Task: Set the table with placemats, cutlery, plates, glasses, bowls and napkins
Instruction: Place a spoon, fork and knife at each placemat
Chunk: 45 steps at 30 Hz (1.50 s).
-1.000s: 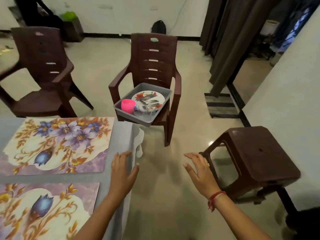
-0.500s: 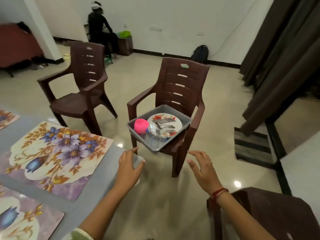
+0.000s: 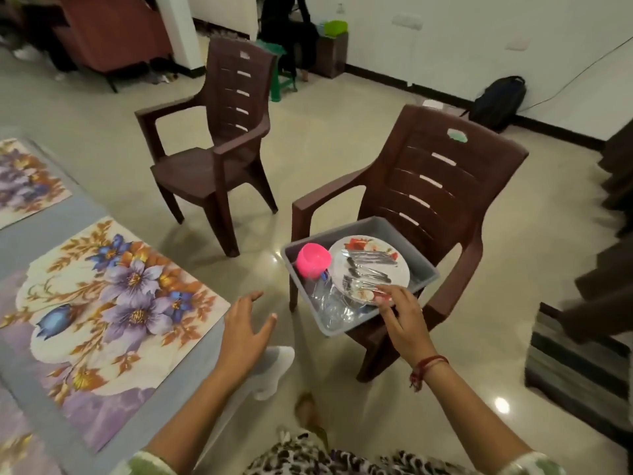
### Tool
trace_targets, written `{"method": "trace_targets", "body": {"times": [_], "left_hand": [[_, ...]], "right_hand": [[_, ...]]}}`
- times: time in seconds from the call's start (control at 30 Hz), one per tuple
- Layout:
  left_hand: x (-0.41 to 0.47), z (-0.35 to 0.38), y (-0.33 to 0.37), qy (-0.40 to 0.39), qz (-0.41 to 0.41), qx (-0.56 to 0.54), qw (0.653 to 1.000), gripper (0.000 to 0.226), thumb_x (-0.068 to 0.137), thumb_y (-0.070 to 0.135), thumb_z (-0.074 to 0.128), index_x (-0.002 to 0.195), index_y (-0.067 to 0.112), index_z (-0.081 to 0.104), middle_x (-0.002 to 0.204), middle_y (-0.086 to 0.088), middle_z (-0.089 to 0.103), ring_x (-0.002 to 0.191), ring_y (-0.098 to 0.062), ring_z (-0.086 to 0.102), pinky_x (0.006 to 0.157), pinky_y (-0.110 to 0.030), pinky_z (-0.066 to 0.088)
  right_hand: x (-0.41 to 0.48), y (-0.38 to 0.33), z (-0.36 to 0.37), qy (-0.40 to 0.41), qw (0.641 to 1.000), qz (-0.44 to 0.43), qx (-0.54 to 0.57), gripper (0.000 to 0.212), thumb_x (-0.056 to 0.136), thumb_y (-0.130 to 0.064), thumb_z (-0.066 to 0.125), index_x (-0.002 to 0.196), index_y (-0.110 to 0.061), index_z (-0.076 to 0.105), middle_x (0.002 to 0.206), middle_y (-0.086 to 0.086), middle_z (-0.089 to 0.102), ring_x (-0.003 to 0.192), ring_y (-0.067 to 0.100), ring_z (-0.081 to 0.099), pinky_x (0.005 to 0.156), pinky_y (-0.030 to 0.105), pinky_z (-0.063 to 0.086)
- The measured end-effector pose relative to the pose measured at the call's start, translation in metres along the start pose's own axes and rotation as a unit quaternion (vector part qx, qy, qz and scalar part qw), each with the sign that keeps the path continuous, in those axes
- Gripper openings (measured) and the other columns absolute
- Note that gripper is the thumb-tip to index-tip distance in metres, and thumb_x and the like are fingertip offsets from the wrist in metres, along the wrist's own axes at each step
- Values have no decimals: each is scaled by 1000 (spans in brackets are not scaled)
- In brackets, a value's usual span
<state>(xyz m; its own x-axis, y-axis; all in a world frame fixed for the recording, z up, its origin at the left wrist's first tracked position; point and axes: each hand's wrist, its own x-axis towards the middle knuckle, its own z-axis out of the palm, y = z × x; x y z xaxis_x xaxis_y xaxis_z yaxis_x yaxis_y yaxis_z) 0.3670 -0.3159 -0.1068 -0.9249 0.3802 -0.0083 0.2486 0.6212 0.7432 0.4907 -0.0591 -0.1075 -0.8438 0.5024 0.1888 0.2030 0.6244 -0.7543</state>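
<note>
Brown plastic armchair [image 3: 428,186] at centre right carries a grey plastic tub [image 3: 426,273] on its seat; a second brown armchair [image 3: 219,138] stands empty at upper centre, with a black backpack [image 3: 498,101] against the wall at upper right. The grey table [image 3: 51,221] fills the left edge, with a floral placemat [image 3: 113,310] lying flat on it.

Left hand [image 3: 246,332] hovers just off the table corner, fingers spread, holding nothing. Right hand [image 3: 402,318] reaches over the tub's near wall, fingers loosely bent, tips at the rim of the white floral plate [image 3: 370,246]; whether they grip it I can't tell.

Steel cutlery [image 3: 368,269] lies on the plate, a pink plastic cup [image 3: 313,260] stands beside it, and clear glasses [image 3: 329,303] lie below.
</note>
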Motion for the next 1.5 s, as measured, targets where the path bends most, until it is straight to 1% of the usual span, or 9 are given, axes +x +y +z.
{"method": "trace_targets", "body": {"times": [0.1,0.23,0.37,0.5,0.7,0.87,1.03,1.2,1.5], "left_hand": [[40,15,10,-3,-7,11,1000,52,85,41,54,130,15,49,130,-6,52,122,-23,45,98,-33,35],[96,36,21,-25,-14,23,999,49,88,38,58,131,17,47,130,-6,48,122,-23,42,100,-36,35],[138,55,33,-33,-27,23,999,46,89,29,61,131,17,46,131,-4,47,124,-22,40,101,-33,33],[166,78,33,-47,-43,52,997,46,87,27,62,130,15,49,131,-6,50,123,-24,43,102,-34,34],[180,114,23,-65,-130,84,986,53,87,40,56,130,10,49,132,-9,52,122,-26,45,104,-37,33],[195,145,16,-74,-171,109,976,48,88,31,60,130,8,49,128,-11,52,121,-27,45,104,-34,30],[208,173,9,-69,-194,100,973,48,89,22,61,133,11,46,133,-8,48,126,-24,41,105,-40,34],[214,185,2,-56,-205,88,973,48,89,23,61,134,16,45,133,-5,48,126,-22,40,99,-48,43],[197,186,2,-38,-236,82,967,47,90,32,58,134,23,43,137,1,46,129,-17,39,103,-45,41]], "right_hand": [[47,15,-7,2,1000,10,7,69,85,-69,28,120,-18,57,118,-4,52,112,12,46,99,30,37],[101,37,-13,-15,999,33,-6,60,87,-59,31,120,-17,57,122,1,53,114,9,43,101,29,36],[138,59,-17,-31,998,52,0,59,87,-57,32,122,-16,56,122,-2,51,112,4,41,92,8,29],[170,95,-15,-64,994,85,-4,42,93,-42,40,123,-17,54,125,0,51,115,8,41,95,22,32],[213,168,15,-164,981,96,-25,52,88,-52,33,115,-16,59,116,1,53,111,18,47,99,32,38],[225,241,64,-297,941,120,-105,29,95,-25,48,119,-12,56,121,9,50,116,26,46,100,35,37],[224,290,102,-391,892,100,-205,32,95,-25,45,124,-14,50,128,9,51,117,26,48,96,35,41],[222,312,127,-418,863,40,-279,39,95,-20,44,134,-16,41,133,7,48,120,26,48,97,36,42],[222,316,135,-485,808,1,-334,27,94,-10,35,119,-12,43,122,9,50,112,27,50,91,36,41]]}}
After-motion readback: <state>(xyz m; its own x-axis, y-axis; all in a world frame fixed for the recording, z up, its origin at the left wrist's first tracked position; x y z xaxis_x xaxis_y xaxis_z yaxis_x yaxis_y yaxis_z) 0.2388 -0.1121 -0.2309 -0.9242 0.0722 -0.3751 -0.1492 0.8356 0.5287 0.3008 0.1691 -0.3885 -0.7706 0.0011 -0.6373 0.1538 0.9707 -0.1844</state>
